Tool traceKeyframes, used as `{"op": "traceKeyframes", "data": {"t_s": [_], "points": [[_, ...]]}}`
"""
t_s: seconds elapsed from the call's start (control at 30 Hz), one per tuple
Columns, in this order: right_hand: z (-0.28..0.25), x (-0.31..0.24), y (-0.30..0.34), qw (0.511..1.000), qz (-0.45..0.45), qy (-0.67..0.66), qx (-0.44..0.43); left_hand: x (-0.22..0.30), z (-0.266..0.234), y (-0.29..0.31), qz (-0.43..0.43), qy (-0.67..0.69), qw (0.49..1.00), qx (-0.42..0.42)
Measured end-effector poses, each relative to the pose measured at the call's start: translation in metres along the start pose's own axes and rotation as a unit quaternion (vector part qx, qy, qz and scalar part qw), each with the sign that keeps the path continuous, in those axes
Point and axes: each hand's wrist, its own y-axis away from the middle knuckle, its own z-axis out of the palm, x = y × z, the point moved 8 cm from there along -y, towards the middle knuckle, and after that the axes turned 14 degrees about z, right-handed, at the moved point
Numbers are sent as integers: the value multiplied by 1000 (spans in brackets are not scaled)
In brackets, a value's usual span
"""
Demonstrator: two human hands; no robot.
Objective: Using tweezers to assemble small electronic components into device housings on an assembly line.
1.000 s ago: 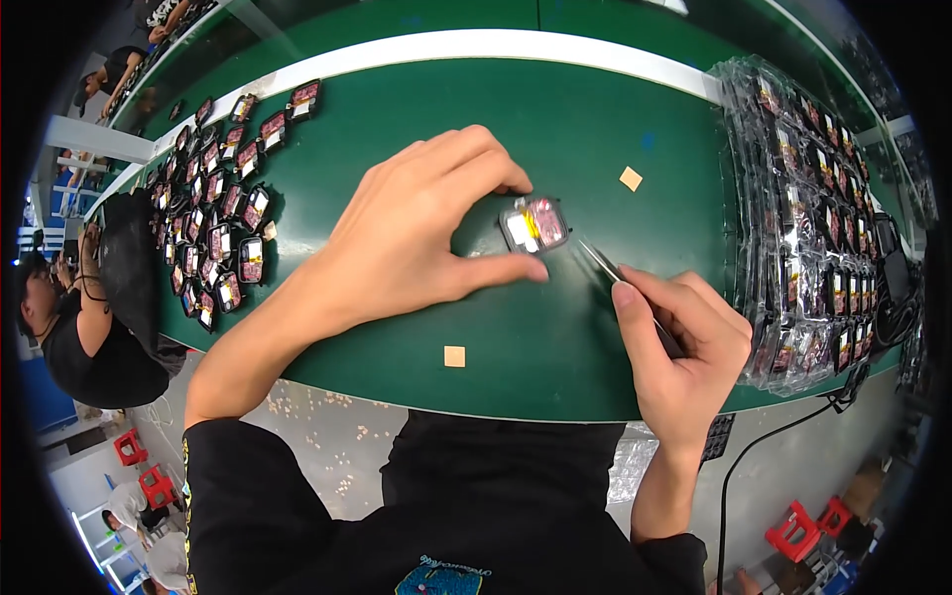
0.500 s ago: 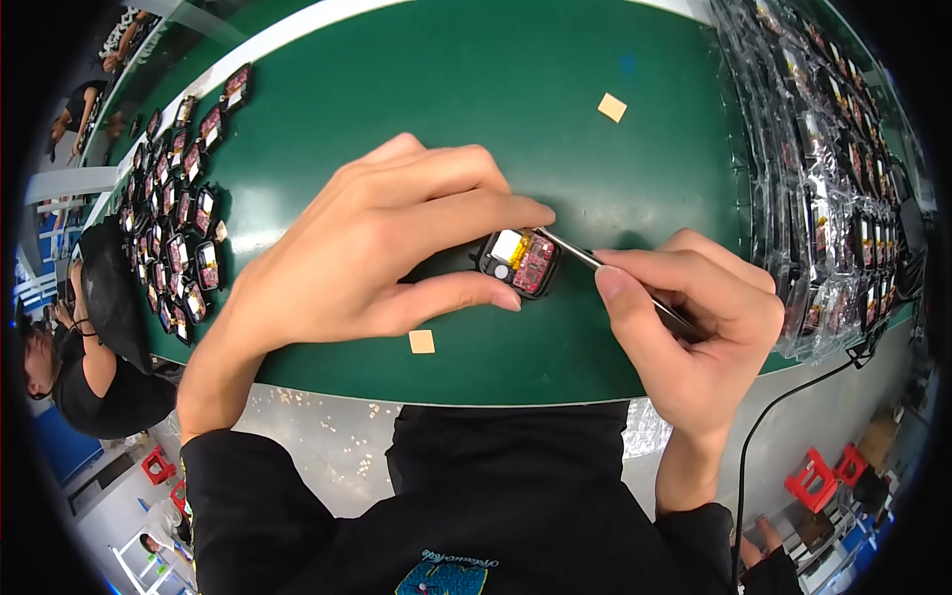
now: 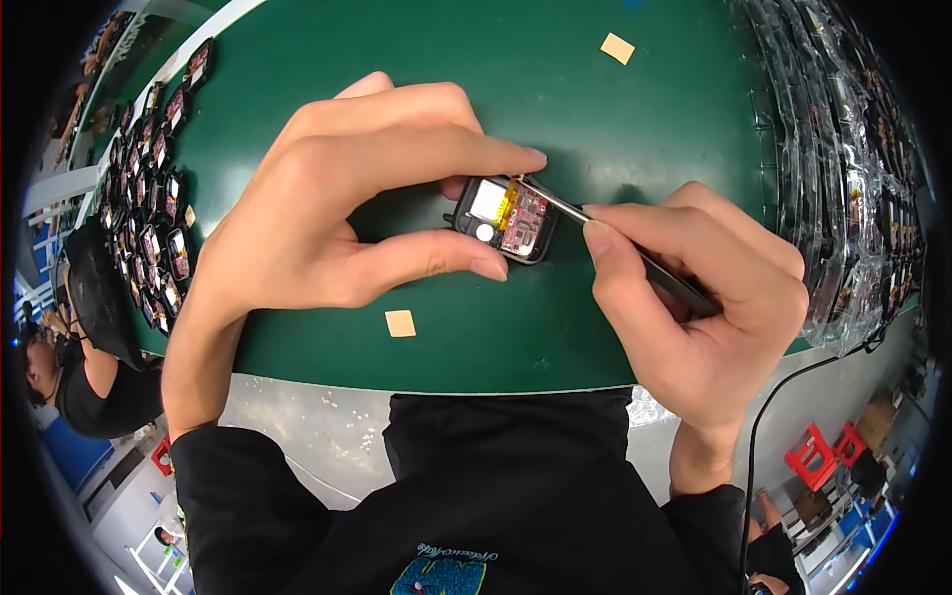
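Observation:
My left hand (image 3: 337, 208) pinches a small black device (image 3: 504, 218) between thumb and forefinger, holding it on the green mat (image 3: 595, 129). Its open back shows a pink circuit board, a white cell and a yellow strip. My right hand (image 3: 704, 297) grips metal tweezers (image 3: 605, 238), whose tip touches the device's upper right edge near the yellow strip.
Rows of similar small devices (image 3: 149, 228) lie along the mat's left edge. Clear plastic trays (image 3: 853, 169) holding more parts are stacked at the right. Two small tan squares (image 3: 400, 323) (image 3: 617, 48) lie on the mat. Another person (image 3: 69, 377) sits at lower left.
The view has closed in on both hands. The device stays pinched in my left hand, and the tweezers' tip has moved onto its upper right edge.

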Motion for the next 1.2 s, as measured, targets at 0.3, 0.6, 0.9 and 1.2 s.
{"op": "traceKeyframes", "data": {"t_s": [0.3, 0.6, 0.9, 1.2], "points": [[-4, -7, 5, 998, -34, 37, 36, -5, -4, 3, -51, 19, 998, 39], [1, -7, 2, 1000, -16, 27, 2, -9, -5, 5, -35, 24, 999, 22], [2, 0, 0, 999, 21, -2, -41, -13, -4, 5, -10, 72, 997, -7], [2, 1, 0, 999, 26, -4, -40, -14, -4, 4, 2, 88, 996, -5]]}}
